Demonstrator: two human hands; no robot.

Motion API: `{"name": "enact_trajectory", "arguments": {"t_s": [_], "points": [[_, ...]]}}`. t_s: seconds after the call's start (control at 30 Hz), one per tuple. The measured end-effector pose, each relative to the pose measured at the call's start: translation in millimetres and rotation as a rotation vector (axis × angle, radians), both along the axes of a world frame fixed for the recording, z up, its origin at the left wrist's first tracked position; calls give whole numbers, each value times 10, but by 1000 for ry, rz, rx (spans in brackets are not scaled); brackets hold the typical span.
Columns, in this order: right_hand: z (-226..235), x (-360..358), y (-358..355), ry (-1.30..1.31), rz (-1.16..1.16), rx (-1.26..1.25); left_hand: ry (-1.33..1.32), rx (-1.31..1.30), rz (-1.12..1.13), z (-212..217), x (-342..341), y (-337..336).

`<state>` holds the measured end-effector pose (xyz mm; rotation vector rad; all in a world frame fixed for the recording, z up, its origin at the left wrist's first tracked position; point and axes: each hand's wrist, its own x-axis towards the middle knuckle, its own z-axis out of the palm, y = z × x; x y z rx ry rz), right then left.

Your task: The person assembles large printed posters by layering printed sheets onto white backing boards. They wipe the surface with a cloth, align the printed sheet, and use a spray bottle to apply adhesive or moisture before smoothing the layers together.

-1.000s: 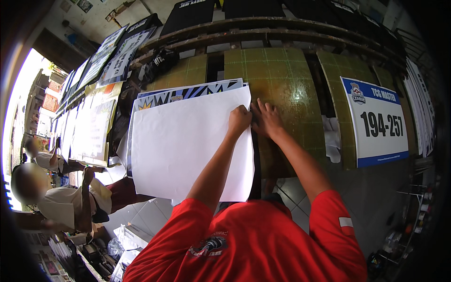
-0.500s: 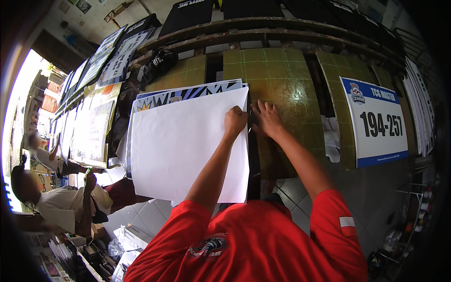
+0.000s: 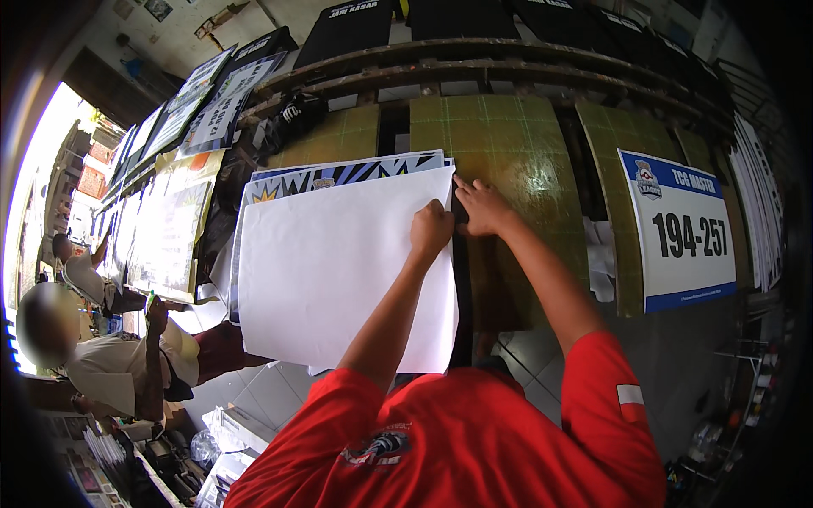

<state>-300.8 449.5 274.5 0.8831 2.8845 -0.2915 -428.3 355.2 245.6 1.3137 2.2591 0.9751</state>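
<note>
A large white sheet point(image 3: 330, 271) lies over printed sheets with a zigzag starburst pattern point(image 3: 292, 182), whose far edges stick out beyond it. My left hand point(image 3: 432, 229) rests on the white sheet near its right edge, fingers curled closed; whatever may be in them is hidden. Just to its right, my right hand point(image 3: 484, 208) reaches in with its fingers extended toward the sheet's right edge. The fingertips are at that edge, over a dark gap beside a yellowish, grid-lined board point(image 3: 508, 144). I cannot tell whether they touch the paper.
At the right, a printed blue-and-white number sheet point(image 3: 677, 229) lies on another board. Dark shirts point(image 3: 343, 34) are laid out beyond a wooden rail point(image 3: 508, 55). More printed sheets point(image 3: 222, 110) line the left. A person point(image 3: 118, 364) stands at the left, another farther back.
My right hand has drawn its spread fingers closer together, near the sheet's edge. My left hand stays closed at almost the same spot on the sheet. The whole view has shifted slightly.
</note>
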Motion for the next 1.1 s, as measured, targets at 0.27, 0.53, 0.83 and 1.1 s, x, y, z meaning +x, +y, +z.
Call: {"name": "enact_trajectory", "arguments": {"t_s": [0.27,0.53,0.83,1.1], "points": [[-212,6,293,182,-10,-84,132,-148,-149,274,125,73],[-574,-10,374,393,-17,87,85,-192,-246,208,11,338],[-320,-65,262,235,-80,33,79,-191,-188,87,-64,297],[-391,-35,204,207,-103,85,89,-63,-248,24,-230,214]]}}
